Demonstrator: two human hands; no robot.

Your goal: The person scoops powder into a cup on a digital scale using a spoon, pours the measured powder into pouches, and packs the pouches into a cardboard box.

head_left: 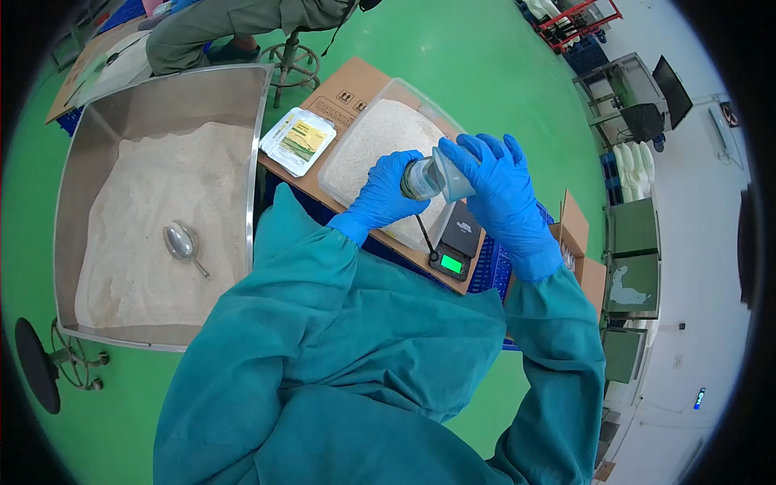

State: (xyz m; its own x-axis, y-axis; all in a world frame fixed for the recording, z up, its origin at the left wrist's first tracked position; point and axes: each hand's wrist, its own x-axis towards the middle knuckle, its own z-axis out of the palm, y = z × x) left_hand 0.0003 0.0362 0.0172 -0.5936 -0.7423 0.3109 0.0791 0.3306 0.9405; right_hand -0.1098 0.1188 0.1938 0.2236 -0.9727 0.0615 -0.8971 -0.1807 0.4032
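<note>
My left hand (385, 194), in a blue glove, is closed around a small clear jar (418, 179) tilted on its side. Against the jar's mouth is a translucent plastic cup or funnel (453, 179); which of the two I cannot tell. My gloved right hand (499, 190) grips that piece from the right. Both hands are above a clear plastic tub (343, 166) of pale powder (388, 133). Just below the hands, a black digital scale (461, 234) with a lit green display stands by the tub. A thin dark-handled tool (424, 234) partly shows beside it.
To the left, a large metal bin (263, 113) holds pale powder with a metal scoop (180, 241) on it. A white packet (297, 141) lies on the cardboard (356, 81). Stools (293, 61), a seated person's legs (218, 32) and an open carton (575, 230) are nearby.
</note>
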